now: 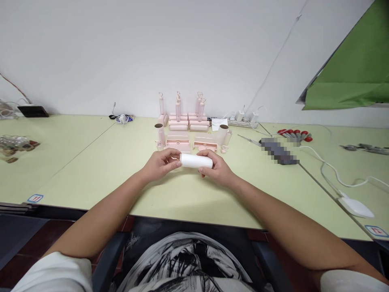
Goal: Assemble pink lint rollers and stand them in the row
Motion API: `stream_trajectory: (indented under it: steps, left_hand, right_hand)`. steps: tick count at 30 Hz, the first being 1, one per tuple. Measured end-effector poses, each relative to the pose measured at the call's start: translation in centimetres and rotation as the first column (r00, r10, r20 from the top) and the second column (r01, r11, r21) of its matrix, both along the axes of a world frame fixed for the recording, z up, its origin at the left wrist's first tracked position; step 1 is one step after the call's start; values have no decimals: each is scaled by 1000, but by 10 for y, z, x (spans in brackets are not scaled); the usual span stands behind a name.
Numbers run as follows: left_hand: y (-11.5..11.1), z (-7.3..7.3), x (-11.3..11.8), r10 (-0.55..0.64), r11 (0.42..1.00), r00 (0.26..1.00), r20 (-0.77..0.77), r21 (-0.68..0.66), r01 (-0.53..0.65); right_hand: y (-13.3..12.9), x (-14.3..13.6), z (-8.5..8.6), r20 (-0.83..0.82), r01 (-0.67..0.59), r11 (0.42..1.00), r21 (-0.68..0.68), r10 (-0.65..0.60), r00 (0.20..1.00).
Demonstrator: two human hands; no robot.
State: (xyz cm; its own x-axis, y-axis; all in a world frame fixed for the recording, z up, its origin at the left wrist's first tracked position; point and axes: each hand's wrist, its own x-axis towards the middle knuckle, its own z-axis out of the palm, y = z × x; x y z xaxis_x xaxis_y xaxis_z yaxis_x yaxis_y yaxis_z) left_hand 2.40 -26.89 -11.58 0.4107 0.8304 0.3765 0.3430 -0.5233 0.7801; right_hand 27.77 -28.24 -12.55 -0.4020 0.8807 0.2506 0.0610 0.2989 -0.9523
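Note:
Between my two hands, a white lint-roller refill roll (197,161) is held level just above the table. My left hand (160,164) pinches its left end, where the rim of the core shows. Around the right end my right hand (217,168) is closed, thumb below and fingers over the top. Just beyond stand two more white rolls with brown cores, a left roll (159,134) and a right roll (223,133). Near them lie two pink open cases, the left case (178,145) and the right case (205,146), with clear pink handle parts beside them.
Several closed pink cases (178,125) and upright pink handles (178,110) stand against the wall. A power strip (243,123) lies at the back. To the right are a blurred dark object (278,151), red-ended tools (294,134) and a white cable. Bagged items (15,146) sit far left.

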Motion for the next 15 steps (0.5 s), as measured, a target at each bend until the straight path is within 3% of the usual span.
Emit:
stream_trajectory:
  steps: [7,15]
  left_hand:
    - [1,-2,-1,1,1000,1000,-2,25,-1]
    - [-1,0,3,28,997,1000,3,76,-29]
  right_hand:
    - [-1,0,-1,4,-21,999,-23,21,1000]
    - [-4,-5,3,-188,-121,983,-139,94,978]
